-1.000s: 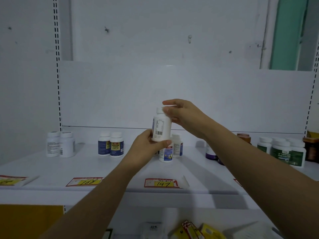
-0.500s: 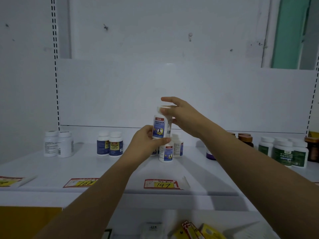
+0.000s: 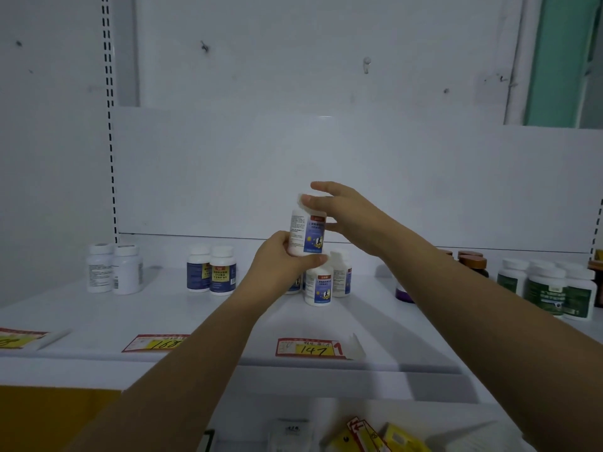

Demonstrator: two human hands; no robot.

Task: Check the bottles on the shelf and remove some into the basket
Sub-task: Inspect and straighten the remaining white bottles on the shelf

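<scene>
A white bottle with a blue and white label is held upright above the white shelf. My left hand grips its base from below and the left. My right hand pinches its white cap from the right, the index finger stretched over the top. Below and behind it stand matching blue-labelled bottles. No basket is in view.
On the shelf stand two white bottles at the left, two blue-labelled ones, green-labelled white bottles and brown-capped jars at the right. Price tags line the front edge. Yellow packets lie on a lower shelf.
The bottle has been turned between my hands: the barcode side faced me first, now the blue picture label faces me. Both hands stayed in about the same place.
</scene>
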